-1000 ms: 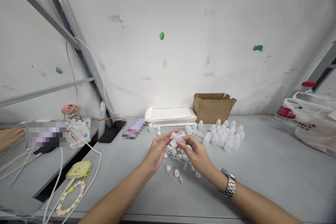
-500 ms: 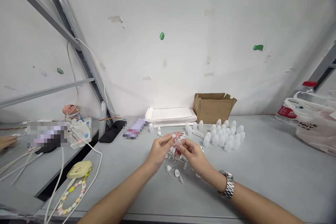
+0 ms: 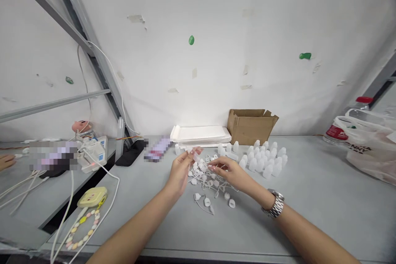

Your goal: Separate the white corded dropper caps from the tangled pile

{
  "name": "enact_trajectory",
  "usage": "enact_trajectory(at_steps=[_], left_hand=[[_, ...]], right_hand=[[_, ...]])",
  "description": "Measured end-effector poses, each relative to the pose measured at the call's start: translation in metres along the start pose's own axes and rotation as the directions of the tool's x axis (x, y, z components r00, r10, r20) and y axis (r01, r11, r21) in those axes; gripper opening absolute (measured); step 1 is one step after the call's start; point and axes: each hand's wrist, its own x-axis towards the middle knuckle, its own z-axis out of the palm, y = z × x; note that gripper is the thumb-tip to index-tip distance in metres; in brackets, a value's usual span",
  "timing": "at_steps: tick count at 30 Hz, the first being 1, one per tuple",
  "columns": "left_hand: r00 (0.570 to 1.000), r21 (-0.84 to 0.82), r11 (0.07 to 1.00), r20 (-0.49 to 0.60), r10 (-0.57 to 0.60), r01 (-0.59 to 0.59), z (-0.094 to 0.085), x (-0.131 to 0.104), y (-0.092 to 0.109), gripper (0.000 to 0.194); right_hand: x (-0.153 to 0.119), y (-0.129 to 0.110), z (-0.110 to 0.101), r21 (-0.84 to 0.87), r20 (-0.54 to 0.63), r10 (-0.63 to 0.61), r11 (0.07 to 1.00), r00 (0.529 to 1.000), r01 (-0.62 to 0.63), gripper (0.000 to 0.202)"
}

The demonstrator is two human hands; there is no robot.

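Small clear plastic bottle [image 3: 195,153] sits pinched at the fingertips of left hand [image 3: 181,170], grip closed on it, above the grey counter [image 3: 324,202]. Just right, right hand [image 3: 230,172] with a silver wristwatch [image 3: 275,205] reaches into the scattered white plastic caps [image 3: 210,183], fingers curled; what they pinch is too small to tell. Farther right stands a cluster of white plastic bottles [image 3: 266,161], brown cardboard box [image 3: 251,126] behind.
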Motion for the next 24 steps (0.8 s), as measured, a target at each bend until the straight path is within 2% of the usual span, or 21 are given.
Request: enact_trajectory(at_steps=[4,8,13,19,21,24], left_hand=[[0.981,-0.068,0.99,-0.14,-0.131,0.123,-0.011,0.012,-0.004,0.023],[0.96,-0.091,0.972,-0.161,-0.231,0.219,-0.013,0.013,-0.007,0.019],[0.961,-0.074,0.97,-0.137,-0.239,0.23,-0.01,0.009,-0.007,0.023],[0.955,-0.036,0.968,-0.156,-0.251,0.249,-0.008,0.007,-0.004,0.029],[0.959,-0.023,0.971,-0.152,-0.24,0.24,-0.008,0.007,-0.004,0.031],[0.967,0.029,0.974,-0.129,-0.22,0.226,-0.009,0.007,-0.005,0.035]], right_hand=[[-0.003,0.007,-0.006,-0.319,0.116,-0.103,0.938,0.988,0.135,0.008],[-0.006,0.017,0.001,-0.448,0.12,-0.085,0.885,0.989,0.13,0.012],[-0.003,0.03,0.001,-0.425,0.108,-0.009,0.904,0.994,0.054,0.005],[-0.002,0.03,-0.002,-0.406,0.153,-0.036,0.909,0.988,0.096,0.002],[-0.001,0.026,-0.004,-0.406,0.12,-0.04,0.91,0.992,0.086,0.002],[0.004,0.019,-0.01,-0.356,-0.001,-0.025,0.934,1.0,0.023,0.004]])
